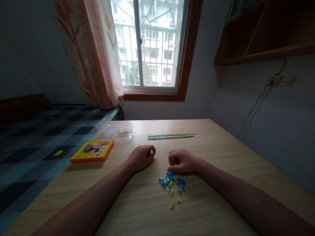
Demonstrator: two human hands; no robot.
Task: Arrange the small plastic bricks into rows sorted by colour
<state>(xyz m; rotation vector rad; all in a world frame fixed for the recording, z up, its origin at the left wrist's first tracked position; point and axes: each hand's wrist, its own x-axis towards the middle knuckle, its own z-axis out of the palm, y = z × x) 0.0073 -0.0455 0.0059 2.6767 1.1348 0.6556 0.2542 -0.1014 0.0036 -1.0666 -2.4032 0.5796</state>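
My left hand (142,156) rests on the table with its fingers curled in and thumb and fingertips close together. Whether anything is pinched there, I cannot make out. My right hand (183,160) is also curled, its thumb at the far edge of a loose pile of small blue, yellow and pale toy bricks (169,183). Any piece inside its fingers is hidden. Nearer me lie a yellow brick (172,206) and a pale brick (179,201). Beyond both hands run a row of small green pieces (172,134) and a row of dark brown pieces (169,138), roughly parallel.
On the left stands a flat orange-and-yellow box (93,151), with clear plastic trays (118,131) behind it. The wooden table (137,209) borders a bed with a checked cover (49,141). A window (152,46) is ahead; a wall shelf (265,32) hangs at right.
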